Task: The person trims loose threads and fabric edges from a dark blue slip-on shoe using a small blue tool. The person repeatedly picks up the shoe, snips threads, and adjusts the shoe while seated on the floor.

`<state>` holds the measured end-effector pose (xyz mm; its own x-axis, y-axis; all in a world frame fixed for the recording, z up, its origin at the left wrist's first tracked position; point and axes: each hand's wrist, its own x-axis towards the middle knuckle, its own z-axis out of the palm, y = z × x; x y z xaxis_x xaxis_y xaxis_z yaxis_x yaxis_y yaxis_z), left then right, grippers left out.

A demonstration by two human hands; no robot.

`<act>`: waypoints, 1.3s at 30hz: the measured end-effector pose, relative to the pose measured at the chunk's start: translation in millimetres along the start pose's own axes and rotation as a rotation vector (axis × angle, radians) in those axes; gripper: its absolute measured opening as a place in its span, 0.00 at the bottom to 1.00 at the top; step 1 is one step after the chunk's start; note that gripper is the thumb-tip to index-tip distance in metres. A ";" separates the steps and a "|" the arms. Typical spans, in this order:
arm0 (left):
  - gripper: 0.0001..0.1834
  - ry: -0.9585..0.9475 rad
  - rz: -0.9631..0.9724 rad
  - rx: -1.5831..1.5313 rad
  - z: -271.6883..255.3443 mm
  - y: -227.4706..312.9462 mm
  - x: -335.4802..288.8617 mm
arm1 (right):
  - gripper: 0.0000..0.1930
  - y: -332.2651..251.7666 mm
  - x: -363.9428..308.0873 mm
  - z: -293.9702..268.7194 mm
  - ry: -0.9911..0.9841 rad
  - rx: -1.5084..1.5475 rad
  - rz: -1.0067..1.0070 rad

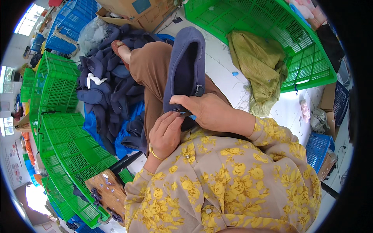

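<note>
A navy-blue fabric slip-on shoe (177, 91), with a small dark buckle strap (199, 90) on its right side, lies over my lap, toe pointing away from me. My right hand (213, 112) grips it at the heel, thumb stretched across the back edge. Close against the same heel, my left hand (166, 133) has its fingertips pinched together. Between the two hands shows a thin dark object (185, 113) with a bit of blue by it; its kind is too covered to make out. My left fingers hide whatever they pinch.
Many similar navy shoes (112, 77) are heaped on a blue sheet (90, 120) ahead to the left. Green plastic crates (58, 85) stand on the left, another green crate (311, 66) at the far right. An olive sack (256, 62) lies beside that one. A wooden board (105, 186) carries dark scraps.
</note>
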<state>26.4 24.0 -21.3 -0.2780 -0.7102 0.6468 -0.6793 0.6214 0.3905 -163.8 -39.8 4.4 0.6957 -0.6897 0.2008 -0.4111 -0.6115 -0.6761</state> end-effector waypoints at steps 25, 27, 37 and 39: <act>0.18 0.003 0.050 0.013 -3.4 -0.3 2.8 | 0.11 -9.8 -8.1 -46.2 -0.004 0.306 0.142; 0.18 0.002 0.056 0.012 -3.9 -0.4 3.0 | 0.15 -7.9 -11.5 -44.9 -0.064 0.123 0.066; 0.15 -0.002 0.058 0.011 -4.0 0.9 5.9 | 0.17 -7.2 -8.8 -43.6 -0.151 0.024 0.045; 0.14 0.004 0.051 0.013 -3.8 1.7 6.8 | 0.08 -10.8 -6.7 -43.8 -0.141 0.034 0.050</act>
<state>26.0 21.5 -13.8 -0.3098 -0.6759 0.6687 -0.6729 0.6527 0.3481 -189.8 -45.6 41.5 0.7516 -0.6562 0.0665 -0.4286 -0.5626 -0.7069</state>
